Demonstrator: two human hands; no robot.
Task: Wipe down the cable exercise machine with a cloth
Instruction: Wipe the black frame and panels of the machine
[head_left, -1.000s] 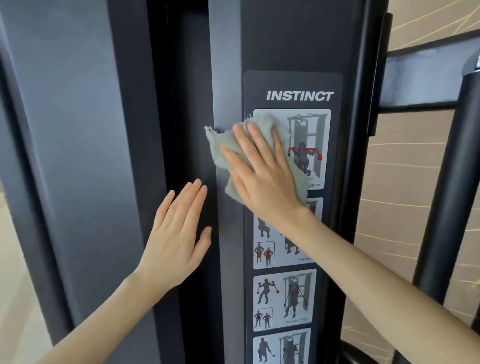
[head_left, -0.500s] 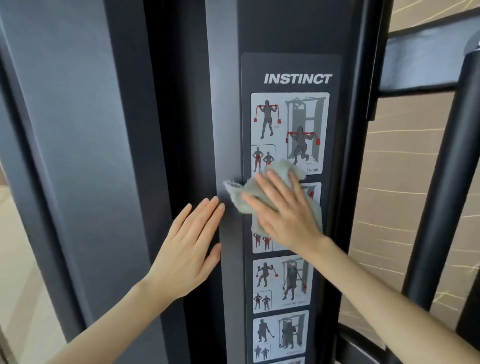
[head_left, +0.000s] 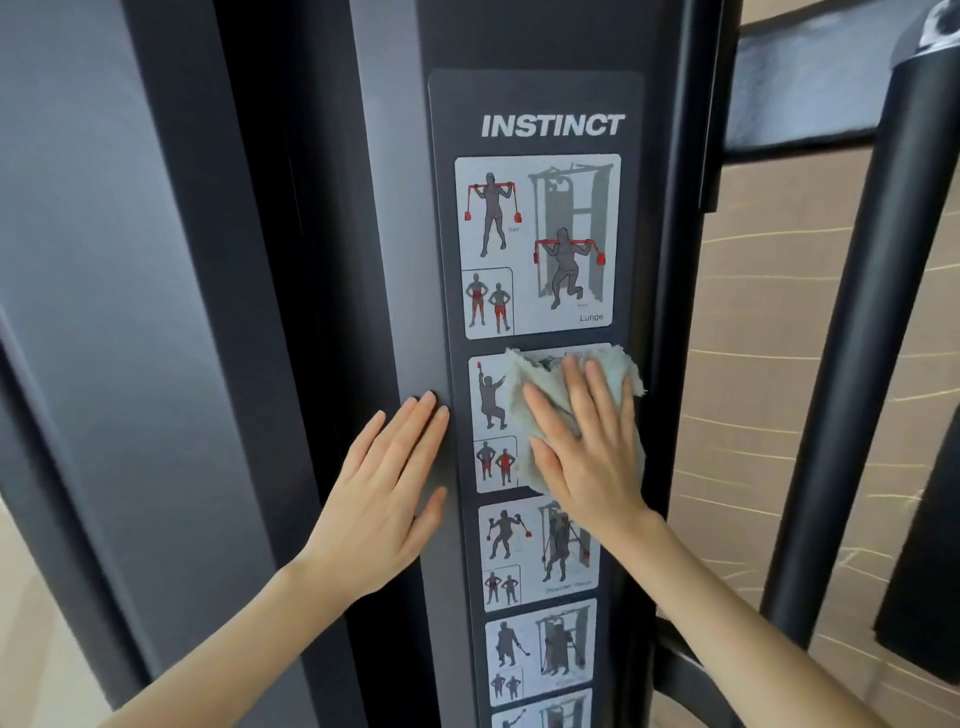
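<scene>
Closest to you, your right hand (head_left: 587, 452) lies flat with its fingers straight and slightly spread. It presses the cloth (head_left: 519, 376) against the exercise chart (head_left: 540, 249). No finger curls round the fabric, so only the push of your palm holds it there. Your left hand (head_left: 389, 493) is flat too, fingers straight and close together. It rests bare on the grey front face of the cable exercise machine (head_left: 384, 208), just left of the chart's edge, and holds nothing. The cloth covers most of the second picture panel, the one below "Lunge". Its frayed top edge shows above your fingertips and a fold shows beside your thumb. It looks bunched rather than flat, so spread it under your whole palm to make each pass clean a wider strip. Work in overlapping strokes and run them along the chart's border, not against it, since rubbing into a sticker's edge could lift it. Keep the pressure even from the heel of your hand to your fingertips so the cloth does not slip out. The panels lower down and the strip under your left hand probably need their turn; lift that hand when you reach it. Further in, the dark channel (head_left: 291, 260) to the left is likely to hold dust. Beyond, the black post (head_left: 857, 364) stands on the right against a beige lined surface (head_left: 753, 312).
</scene>
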